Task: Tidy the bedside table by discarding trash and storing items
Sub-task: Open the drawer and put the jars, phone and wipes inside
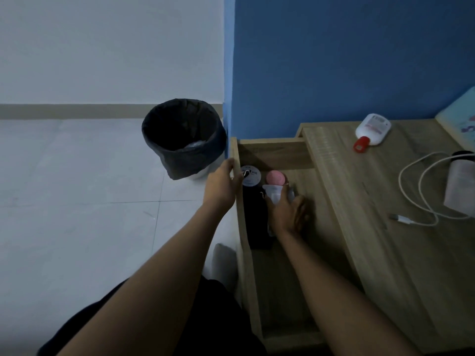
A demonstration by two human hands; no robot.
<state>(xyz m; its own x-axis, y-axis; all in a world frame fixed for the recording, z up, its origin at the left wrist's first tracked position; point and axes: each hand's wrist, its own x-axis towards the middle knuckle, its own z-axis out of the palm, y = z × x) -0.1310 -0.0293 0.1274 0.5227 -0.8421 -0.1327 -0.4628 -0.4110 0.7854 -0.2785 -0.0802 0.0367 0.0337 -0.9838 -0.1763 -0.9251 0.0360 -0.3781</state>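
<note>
Box [461, 116] cut at rt edge, lotion bottle [374, 128] label illegible

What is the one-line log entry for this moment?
step: storing items | left hand: grips drawer edge | right hand: holds pink-capped bottle inside drawer, beside dark bottle | tabletop: red-capped bottle, white cable

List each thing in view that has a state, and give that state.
drawer: pulled open
left hand: grips the drawer's front edge
right hand: holds the pink-capped bottle in the drawer
pink-capped bottle: capped
dark bottle: capped, in the drawer
bin: lidless, lined in black
red-capped bottle: capped, lying on the tabletop
cable: loose, plug end free
</note>
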